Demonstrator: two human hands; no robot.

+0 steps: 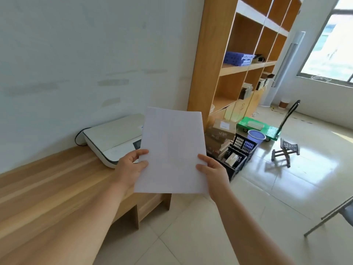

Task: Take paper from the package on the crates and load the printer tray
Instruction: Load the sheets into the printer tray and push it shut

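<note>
Two hands pinch one thin sheaf of paper point(171, 150): my left hand point(129, 167) grips its edge at eight o'clock, my right hand point(214, 171) at four o'clock, thumbs on the face, sheets upright before me. Item judged light, floppy, slippery between sheets; best held low on both long edges. Printer point(114, 138) sits on the wooden counter point(47, 188) at ten o'clock; black crates point(238, 155) at two o'clock.

Wooden bench point(47, 188) bearing a white printer point(112, 142); crates point(238, 155) on floor point(267, 197).
</note>
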